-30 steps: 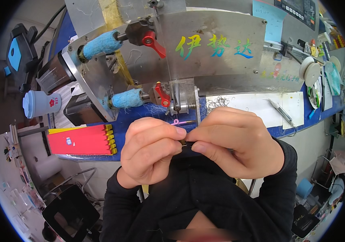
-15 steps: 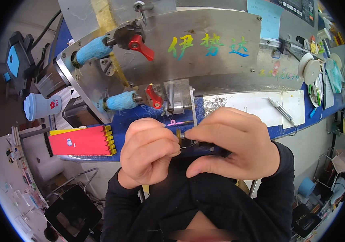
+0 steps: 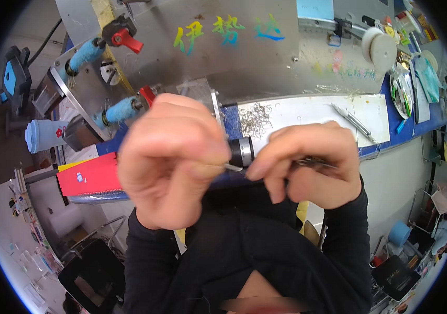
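Observation:
My left hand (image 3: pixel 174 162) is raised before the machine, thumb and forefinger pinched on a thin silvery metal piece (image 3: pixel 234 168). Its tip points toward my right hand (image 3: pixel 312 165), which is curled with the fingertips close to that piece. A slim dark metal tool (image 3: pixel 315 163) lies across the palm of the right hand, too blurred to name. Between the hands, just behind the fingertips, shows a black cylinder with a silvery band (image 3: pixel 244 152). The lower part of the machine (image 3: pixel 181 86) is partly hidden behind my left hand.
White paper (image 3: pixel 307 112) with a heap of small dark curled wires (image 3: pixel 257 118) lies behind my right hand. A silver pen-like tool (image 3: pixel 354 124) rests on it. Red lever handles (image 3: pixel 127 41) stick out at the left. A red folder (image 3: pixel 90 175) and light-blue cup (image 3: pixel 43 136) stand farther left.
Both hands have lifted off the machine's small spindle; the left has come up and nearer. A dark tool now shows in the right hand, and the black cylinder has come into sight. The view has shifted.

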{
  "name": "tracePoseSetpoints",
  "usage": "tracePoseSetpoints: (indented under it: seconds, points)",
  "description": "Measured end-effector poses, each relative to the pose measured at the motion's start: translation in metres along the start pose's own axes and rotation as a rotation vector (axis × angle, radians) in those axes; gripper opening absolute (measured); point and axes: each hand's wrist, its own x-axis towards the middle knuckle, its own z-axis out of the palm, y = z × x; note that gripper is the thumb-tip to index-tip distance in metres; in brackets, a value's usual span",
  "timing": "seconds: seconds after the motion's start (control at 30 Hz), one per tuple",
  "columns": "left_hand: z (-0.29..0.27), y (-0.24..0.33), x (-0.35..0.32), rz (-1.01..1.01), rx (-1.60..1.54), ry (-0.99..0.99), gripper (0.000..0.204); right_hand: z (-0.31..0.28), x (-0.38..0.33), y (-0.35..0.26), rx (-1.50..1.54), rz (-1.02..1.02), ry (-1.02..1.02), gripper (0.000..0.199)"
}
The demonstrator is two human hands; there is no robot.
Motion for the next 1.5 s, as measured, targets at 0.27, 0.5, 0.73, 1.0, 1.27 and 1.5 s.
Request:
tracePoseSetpoints:
  seconds: [0.27, 0.5, 0.73, 1.0, 1.27, 1.5]
  points:
    - [-0.067, 0.042, -0.066, -0.076, -0.654, 0.236, 0.021, 0.053, -0.082, 0.038, -0.222, -0.206, -0.100, 0.039]
    - [-0.157, 0.122, -0.125, 0.205, -0.956, 0.480, 0.020, 0.107, -0.092, 0.082, -0.220, -0.272, -0.320, 0.043]
    - [-0.221, 0.183, -0.184, 0.490, -0.777, 0.671, 0.020, 0.099, -0.081, 0.078, -0.393, -0.375, -0.069, 0.032]
    - [-0.226, 0.177, -0.196, 0.278, -0.564, 0.642, 0.022, 0.017, -0.061, 0.068, -0.956, -0.122, 0.491, 0.015]
    - [-0.125, 0.090, -0.145, -0.747, 0.439, 0.055, 0.004, -0.015, -0.019, 0.092, -1.225, -0.160, 0.289, 0.026]
    - [-0.059, 0.022, -0.097, -0.549, 0.667, -0.390, 0.005, -0.022, -0.018, 0.084, -1.387, -0.174, 0.050, 0.023]
